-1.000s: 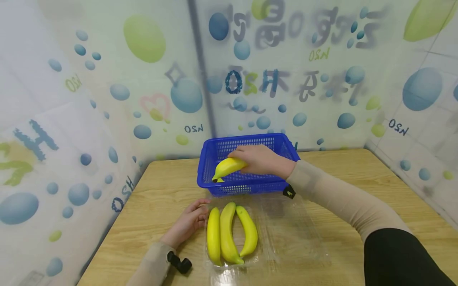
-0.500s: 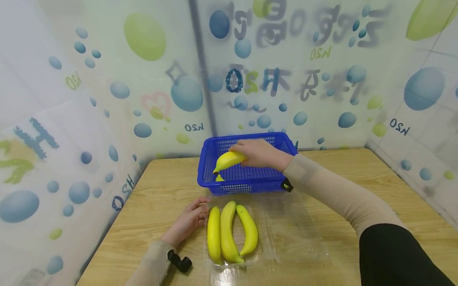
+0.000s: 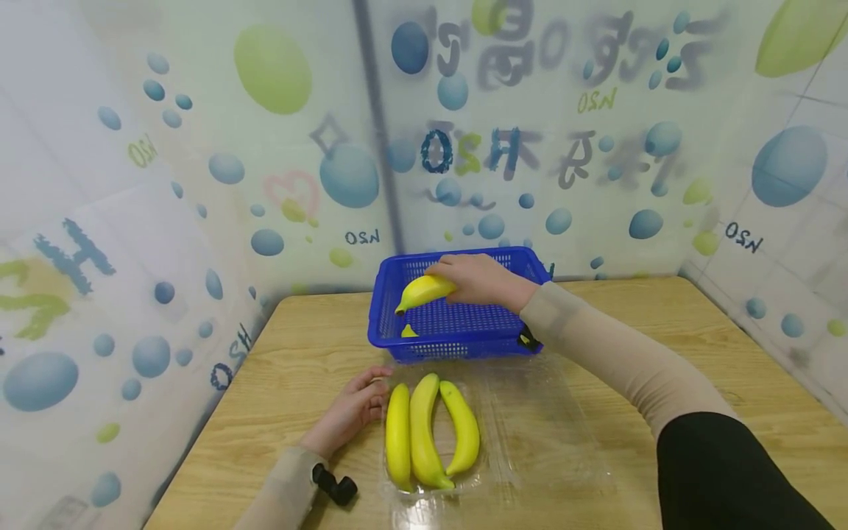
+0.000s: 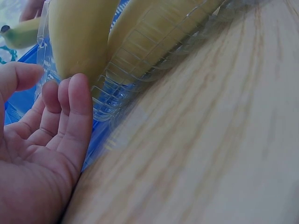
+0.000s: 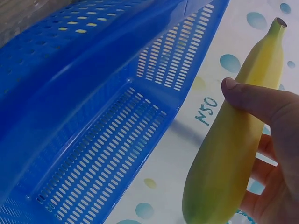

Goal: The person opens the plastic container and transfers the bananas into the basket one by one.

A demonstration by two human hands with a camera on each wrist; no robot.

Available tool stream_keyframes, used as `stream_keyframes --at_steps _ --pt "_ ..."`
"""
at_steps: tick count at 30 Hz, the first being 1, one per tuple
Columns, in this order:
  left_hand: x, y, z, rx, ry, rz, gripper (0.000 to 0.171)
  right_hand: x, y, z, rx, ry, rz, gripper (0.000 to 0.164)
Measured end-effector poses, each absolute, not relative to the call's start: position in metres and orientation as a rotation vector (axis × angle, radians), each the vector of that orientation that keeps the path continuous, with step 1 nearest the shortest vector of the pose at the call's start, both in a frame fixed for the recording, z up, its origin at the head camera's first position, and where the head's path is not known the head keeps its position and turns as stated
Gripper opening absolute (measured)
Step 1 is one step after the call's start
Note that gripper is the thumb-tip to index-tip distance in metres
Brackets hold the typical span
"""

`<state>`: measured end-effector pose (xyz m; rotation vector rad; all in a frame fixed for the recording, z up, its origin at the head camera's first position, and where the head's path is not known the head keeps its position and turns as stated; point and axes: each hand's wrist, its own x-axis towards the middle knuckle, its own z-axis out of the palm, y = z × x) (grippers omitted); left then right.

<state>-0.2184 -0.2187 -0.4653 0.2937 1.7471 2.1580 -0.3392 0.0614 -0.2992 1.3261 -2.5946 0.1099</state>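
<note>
My right hand (image 3: 478, 280) grips a yellow banana (image 3: 424, 291) above the blue perforated basket (image 3: 379, 303). In the right wrist view the thumb lies on one side of that banana (image 5: 229, 140) and the fingers are behind it. The tip of another banana (image 3: 408, 332) shows inside the basket, mostly hidden by its front wall. My left hand (image 3: 351, 412) rests at the left edge of a clear plastic box (image 3: 486, 471), fingers relaxed against its side. In the box three bananas (image 3: 427, 442) lie side by side, stems toward me or away.
The box's clear lid (image 3: 550, 434) lies folded out to the right on the wooden table (image 3: 311, 346). Behind the basket stands a white wall sheet (image 3: 570, 184) with blue and green dots. A black wrist strap (image 3: 334, 486) is on the left sleeve.
My right hand has risen slightly with the banana, widening the gap above the banana in the basket. The left hand and the bananas in the box have stayed in place.
</note>
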Motion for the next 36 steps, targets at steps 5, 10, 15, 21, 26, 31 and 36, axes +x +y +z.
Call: stream_keyframes --at_steps 5,10,15,21,26,31,36 --pt "-0.218 -0.219 -0.466 0.308 1.732 2.168 0.024 -0.345 0.059 -0.300 1.323 -2.605 0.119 0.053" --pt "-0.218 -0.220 -0.466 0.311 1.714 2.178 0.025 -0.350 0.056 -0.298 1.317 -2.612 0.119 0.053" --pt "-0.218 -0.221 -0.467 0.324 1.700 2.184 0.025 -0.356 0.052 -0.299 1.317 -2.598 0.088 0.051" --pt "-0.217 -0.222 -0.467 0.314 1.719 2.184 0.026 -0.361 0.046 -0.301 1.312 -2.609 0.081 0.049" --pt "-0.217 -0.221 -0.467 0.304 1.733 2.174 0.029 -0.367 0.043 -0.303 1.287 -2.631 0.079 0.048" --pt "-0.218 -0.221 -0.466 0.295 1.737 2.163 0.032 -0.376 0.043 -0.308 1.264 -2.654 0.091 0.047" --pt "-0.218 -0.220 -0.465 0.293 1.758 2.148 0.035 -0.385 0.042 -0.314 1.242 -2.673 0.077 0.049"
